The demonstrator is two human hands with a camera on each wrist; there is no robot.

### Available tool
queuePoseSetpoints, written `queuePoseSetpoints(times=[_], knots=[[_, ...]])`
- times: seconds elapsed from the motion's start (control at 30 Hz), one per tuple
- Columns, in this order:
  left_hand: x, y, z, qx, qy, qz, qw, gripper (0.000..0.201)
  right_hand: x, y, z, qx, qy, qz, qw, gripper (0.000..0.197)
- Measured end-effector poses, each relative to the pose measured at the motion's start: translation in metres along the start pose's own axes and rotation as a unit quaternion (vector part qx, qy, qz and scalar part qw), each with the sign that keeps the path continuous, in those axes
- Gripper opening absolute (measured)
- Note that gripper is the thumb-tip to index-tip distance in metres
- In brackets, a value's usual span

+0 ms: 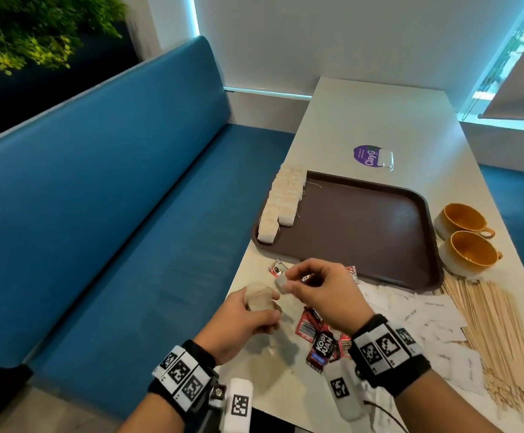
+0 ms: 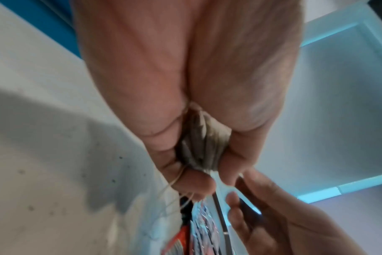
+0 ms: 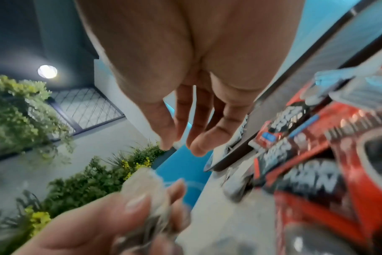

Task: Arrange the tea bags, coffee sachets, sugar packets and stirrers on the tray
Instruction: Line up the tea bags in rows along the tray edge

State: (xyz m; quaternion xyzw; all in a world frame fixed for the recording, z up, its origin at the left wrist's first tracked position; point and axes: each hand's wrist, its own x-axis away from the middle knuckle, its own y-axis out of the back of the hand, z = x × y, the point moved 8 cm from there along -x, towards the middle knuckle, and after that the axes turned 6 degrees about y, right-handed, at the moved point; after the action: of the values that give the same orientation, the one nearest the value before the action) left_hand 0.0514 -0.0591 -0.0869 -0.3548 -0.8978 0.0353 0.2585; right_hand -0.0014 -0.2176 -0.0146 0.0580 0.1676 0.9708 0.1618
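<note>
L hand point(image 1: 238, 320) grips soft papery tea bags point(image 1: 258, 296); R hand point(image 1: 320, 289) pinches one.

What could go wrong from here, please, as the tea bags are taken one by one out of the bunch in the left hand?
1. The left hand grips a bunch of tea bags with strings hanging loose; pulling the single tea bag pinched by the right hand might drag others out.
2. The hands work near the table edge, so a dropped bag could land on the blue bench.
</note>
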Motion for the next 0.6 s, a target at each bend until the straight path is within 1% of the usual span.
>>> queuePoseSetpoints(times=[0.07,0.1,0.13,0.2,0.3,0.33,0.43,0.47,0.5,0.6], knots=[[-0.004,0.016,0.004,0.018,0.008,-0.054,0.998,0.039,-0.014,0.009,-0.002,0.121,-0.014,0.011,0.992,0.005],[-0.006,0.023,0.005,0.029,0.005,-0.078,0.997,0.033,-0.021,0.009,-0.004,0.189,-0.014,0.032,0.981,0.005],[-0.007,0.029,0.007,0.040,0.003,-0.098,0.994,0.027,-0.028,0.005,-0.007,0.245,-0.014,0.056,0.968,0.008],[-0.008,0.035,0.010,0.047,-0.001,-0.122,0.991,0.021,-0.039,-0.007,-0.013,0.313,-0.019,0.103,0.944,0.020],[-0.007,0.036,0.012,0.045,-0.011,-0.120,0.992,0.017,-0.051,-0.022,-0.023,0.401,-0.041,0.156,0.902,0.043],[-0.007,0.036,0.012,0.043,-0.011,-0.114,0.992,0.016,-0.053,-0.025,-0.026,0.423,-0.053,0.167,0.889,0.048],[-0.007,0.035,0.011,0.067,-0.013,-0.090,0.994,0.021,-0.056,-0.032,-0.031,0.476,-0.070,0.192,0.855,0.050],[-0.006,0.035,0.010,0.086,-0.015,-0.081,0.993,0.026,-0.056,-0.033,-0.033,0.483,-0.070,0.195,0.851,0.049],[-0.006,0.035,0.009,0.107,-0.017,-0.072,0.992,0.033,-0.057,-0.033,-0.033,0.479,-0.068,0.193,0.854,0.047],[-0.005,0.036,0.008,0.144,-0.024,-0.049,0.988,0.051,-0.057,-0.029,-0.033,0.437,-0.067,0.183,0.878,0.031]])
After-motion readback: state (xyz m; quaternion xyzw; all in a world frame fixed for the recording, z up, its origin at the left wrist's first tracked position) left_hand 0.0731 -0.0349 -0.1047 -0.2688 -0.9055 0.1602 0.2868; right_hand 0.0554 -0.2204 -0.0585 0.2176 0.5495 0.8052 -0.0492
